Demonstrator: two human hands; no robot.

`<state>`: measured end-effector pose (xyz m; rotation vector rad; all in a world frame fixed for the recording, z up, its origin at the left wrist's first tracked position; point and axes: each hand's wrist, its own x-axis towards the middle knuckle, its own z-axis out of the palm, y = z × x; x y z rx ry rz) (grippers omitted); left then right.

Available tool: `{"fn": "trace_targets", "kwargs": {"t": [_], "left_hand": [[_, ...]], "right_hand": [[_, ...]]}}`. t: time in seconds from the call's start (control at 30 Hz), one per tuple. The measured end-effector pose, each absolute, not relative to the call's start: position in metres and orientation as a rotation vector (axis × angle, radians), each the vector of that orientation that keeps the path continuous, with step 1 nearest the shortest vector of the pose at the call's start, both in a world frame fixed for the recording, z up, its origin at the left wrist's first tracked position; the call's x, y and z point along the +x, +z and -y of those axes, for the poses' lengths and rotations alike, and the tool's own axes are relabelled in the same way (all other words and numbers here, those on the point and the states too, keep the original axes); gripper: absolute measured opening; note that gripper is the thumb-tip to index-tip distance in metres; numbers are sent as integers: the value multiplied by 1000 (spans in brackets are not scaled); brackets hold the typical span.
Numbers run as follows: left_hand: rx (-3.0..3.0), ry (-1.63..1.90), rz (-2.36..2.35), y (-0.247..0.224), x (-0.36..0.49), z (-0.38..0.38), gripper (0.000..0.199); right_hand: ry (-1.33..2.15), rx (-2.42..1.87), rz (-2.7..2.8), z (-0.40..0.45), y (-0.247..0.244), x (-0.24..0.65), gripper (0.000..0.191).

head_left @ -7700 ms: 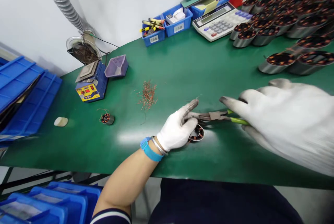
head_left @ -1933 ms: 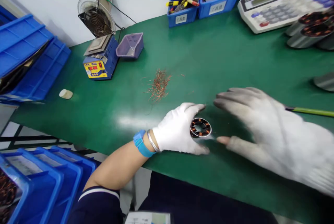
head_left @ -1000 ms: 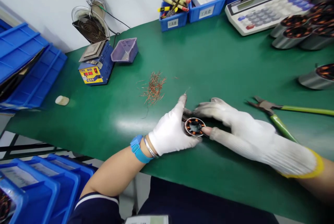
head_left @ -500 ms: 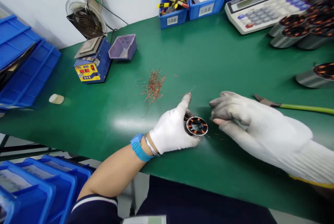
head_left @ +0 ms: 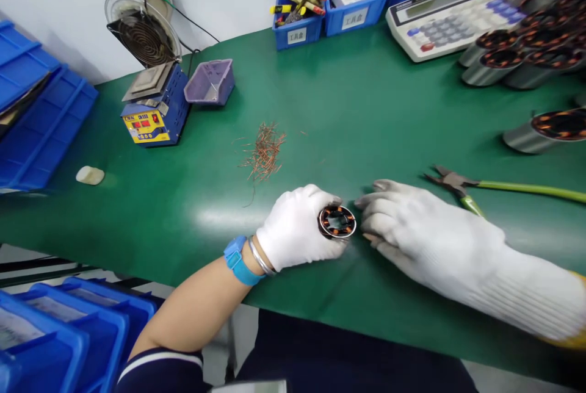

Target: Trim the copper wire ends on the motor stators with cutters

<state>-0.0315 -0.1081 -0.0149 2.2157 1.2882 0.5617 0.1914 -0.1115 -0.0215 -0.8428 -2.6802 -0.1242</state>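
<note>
Fingers (head_left: 317, 194) of our white-gloved left hand (head_left: 293, 231) curled around the short silver metal cylinder with black-and-orange coils (head_left: 337, 232) over the green tabletop (head_left: 339, 118) — our white-gloved right hand (head_left: 416, 231) bent half-closed just beside it, its hold unclear to us.

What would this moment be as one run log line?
left hand: holding wound metal ring; right hand: beside it, curled; green-handled pliers: on table; wire clippings: piled on table

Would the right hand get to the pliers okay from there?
Probably yes: the pliers lie on the table close to the right hand, with nothing lying on them. The hand hides part of one handle, though, and whether its fingers hold anything can't be seen.
</note>
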Motion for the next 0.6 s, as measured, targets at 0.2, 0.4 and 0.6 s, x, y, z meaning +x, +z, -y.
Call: {"fn": "trace_targets", "kwargs": {"t": [0.2,0.4,0.6], "left_hand": [[2211,710,-1068,-13,-37,109,84],[2205,759,-1084,-15,-36,111,48],[2270,777,-1113,-15,-32,112,35]], "right_hand": [[453,-1491,2472,113,-9,209,59],[606,-1600,2444,127,-23,184,42],[539,-1471,2543,121,-40,191,31]]}}
